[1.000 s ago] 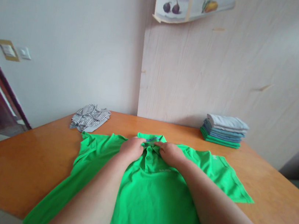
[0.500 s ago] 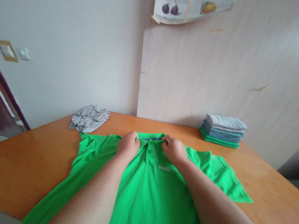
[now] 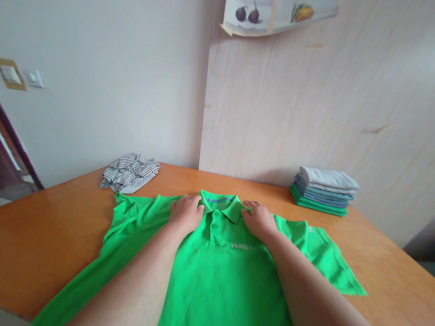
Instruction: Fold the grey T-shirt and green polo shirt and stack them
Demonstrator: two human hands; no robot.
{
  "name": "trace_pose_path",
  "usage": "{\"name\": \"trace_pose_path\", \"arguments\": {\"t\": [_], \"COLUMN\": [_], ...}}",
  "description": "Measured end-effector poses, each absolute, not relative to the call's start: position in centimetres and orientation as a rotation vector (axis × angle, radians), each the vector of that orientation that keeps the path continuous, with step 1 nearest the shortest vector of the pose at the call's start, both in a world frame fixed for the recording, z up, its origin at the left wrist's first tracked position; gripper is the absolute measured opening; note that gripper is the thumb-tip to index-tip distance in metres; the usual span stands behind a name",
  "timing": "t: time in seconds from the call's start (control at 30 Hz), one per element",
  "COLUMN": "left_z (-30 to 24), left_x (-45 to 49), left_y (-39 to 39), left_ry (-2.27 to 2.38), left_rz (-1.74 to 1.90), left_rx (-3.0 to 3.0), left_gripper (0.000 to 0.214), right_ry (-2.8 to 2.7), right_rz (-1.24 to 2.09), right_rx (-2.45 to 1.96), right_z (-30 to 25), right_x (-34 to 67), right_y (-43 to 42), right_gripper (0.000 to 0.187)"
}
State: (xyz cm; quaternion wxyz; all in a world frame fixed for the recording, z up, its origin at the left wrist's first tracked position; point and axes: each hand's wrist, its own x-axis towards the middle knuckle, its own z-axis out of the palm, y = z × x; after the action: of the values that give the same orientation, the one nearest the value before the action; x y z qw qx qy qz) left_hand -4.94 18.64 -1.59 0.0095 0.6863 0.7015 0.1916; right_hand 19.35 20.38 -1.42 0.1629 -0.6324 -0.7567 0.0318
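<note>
A bright green polo shirt [image 3: 219,293] lies front up on the table, its collar at the far end and its sleeves out to both sides. Light lettering marks the chest. My left hand [image 3: 187,212] rests on the shoulder just left of the collar, fingers laid on the fabric. Right of the collar, my right hand [image 3: 260,220] lies on the other shoulder with its fingers stretched out. Neither hand grips the cloth. The left sleeve is rumpled, while the right one is spread out. My forearms cover parts of the shirt's body.
On the orange-brown table [image 3: 29,234], a crumpled striped garment [image 3: 129,172] lies at the back left. A stack of folded clothes [image 3: 322,191] in grey, blue and green stands at the back right. Behind the table is a wall with a picture sheet [image 3: 279,10].
Both hands have let go of the collar and flattened onto the shoulders beside it. The collar now lies folded down and its neck opening shows.
</note>
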Motion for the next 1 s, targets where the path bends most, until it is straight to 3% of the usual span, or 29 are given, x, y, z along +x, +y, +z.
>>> {"name": "trace_pose_path", "arguments": {"t": [0.23, 0.43, 0.6, 0.8, 1.0], "left_z": [-2.4, -2.1, -2.5, -1.8, -1.7], "left_x": [-5.4, -4.7, -4.2, -5.7, -6.6], "left_y": [18.8, 18.7, 18.6, 18.9, 18.7], "left_ry": [2.263, 2.183, 1.965, 2.246, 2.360], "left_rz": [0.370, 0.630, 0.403, 0.538, 0.509], "left_rx": [2.000, 2.232, 2.285, 2.050, 1.983], "left_gripper": [0.062, 0.048, 0.054, 0.053, 0.044], "right_ry": [-2.136, -2.215, -2.487, -2.398, -2.350], "right_rz": [0.149, 0.089, 0.235, 0.242, 0.198], "right_rx": [-2.080, -1.869, -1.683, -1.828, -1.826], "right_z": [-2.3, -1.9, -2.5, -3.2, -2.9], "right_x": [20.8, 19.3, 18.1, 18.9, 18.7], "right_y": [20.7, 20.5, 20.2, 20.5, 20.2], "right_gripper": [0.065, 0.062, 0.067, 0.079, 0.079]}}
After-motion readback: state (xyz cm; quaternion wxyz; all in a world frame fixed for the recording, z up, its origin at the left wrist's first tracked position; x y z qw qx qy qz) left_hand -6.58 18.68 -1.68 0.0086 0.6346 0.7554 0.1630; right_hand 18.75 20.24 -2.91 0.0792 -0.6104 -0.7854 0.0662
